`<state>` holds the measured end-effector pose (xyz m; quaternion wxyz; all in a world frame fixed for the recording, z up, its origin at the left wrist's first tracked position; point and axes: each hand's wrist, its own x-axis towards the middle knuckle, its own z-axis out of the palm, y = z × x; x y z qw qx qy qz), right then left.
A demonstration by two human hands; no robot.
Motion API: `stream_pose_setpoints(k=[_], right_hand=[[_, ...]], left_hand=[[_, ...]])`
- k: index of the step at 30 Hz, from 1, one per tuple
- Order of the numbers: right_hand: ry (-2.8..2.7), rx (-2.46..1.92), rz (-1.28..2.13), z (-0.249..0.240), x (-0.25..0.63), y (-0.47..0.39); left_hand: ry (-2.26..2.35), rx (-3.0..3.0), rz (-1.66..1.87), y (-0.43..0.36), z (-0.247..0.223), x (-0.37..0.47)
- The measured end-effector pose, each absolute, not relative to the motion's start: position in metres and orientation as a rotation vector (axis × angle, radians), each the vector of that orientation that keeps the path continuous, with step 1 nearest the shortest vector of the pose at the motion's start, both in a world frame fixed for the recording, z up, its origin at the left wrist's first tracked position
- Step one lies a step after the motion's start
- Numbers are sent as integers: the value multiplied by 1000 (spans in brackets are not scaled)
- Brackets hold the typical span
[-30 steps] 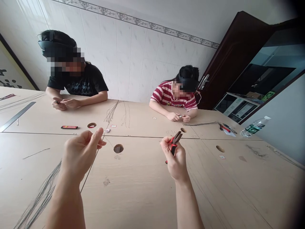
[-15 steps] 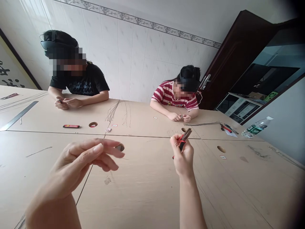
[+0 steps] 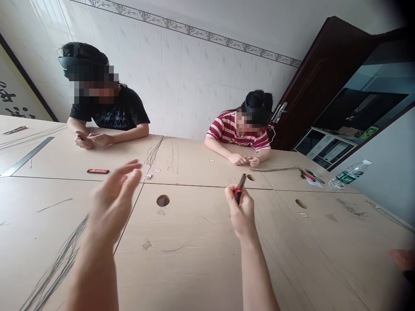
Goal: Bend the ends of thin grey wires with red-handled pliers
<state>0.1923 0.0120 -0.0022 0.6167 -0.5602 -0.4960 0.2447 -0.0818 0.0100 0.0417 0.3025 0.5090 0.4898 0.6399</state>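
Note:
My left hand (image 3: 113,203) is raised over the table at the left, somewhat blurred. Its fingers stretch upward, apart from the thumb, and I see nothing held in it. Beside its wrist lies a bundle of thin dark wires (image 3: 61,263). My right hand (image 3: 241,211) is closed around a pair of pliers (image 3: 240,192) with red and black handles; the metal jaws point up, seen nearly edge-on. On the tabletop between my hands are a short curved wire (image 3: 173,249) and a fainter one (image 3: 204,219).
Two people sit across the table (image 3: 194,276), one in a black shirt (image 3: 113,108), one in a striped shirt (image 3: 223,125). Round holes (image 3: 163,200) pierce the tabletop. A steel ruler (image 3: 29,156), a red-and-black box (image 3: 98,171), more pliers (image 3: 307,176) and a water bottle (image 3: 350,174) lie about.
My left hand has swung up and its fingers now point upward, uncovering the wire bundle. My right hand has shifted slightly left and turned the pliers. A blurred hand shows at the right edge.

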Motion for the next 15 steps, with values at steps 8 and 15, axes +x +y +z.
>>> stream_pose_setpoints(k=[8, 15], right_hand=[[-1517, -1059, 768, 22, 162, -14], [-1501, -1023, 724, 27, 169, -19]], left_hand=[[762, 1357, 903, 30, 22, -18], [478, 1428, 556, 27, 17, -8]])
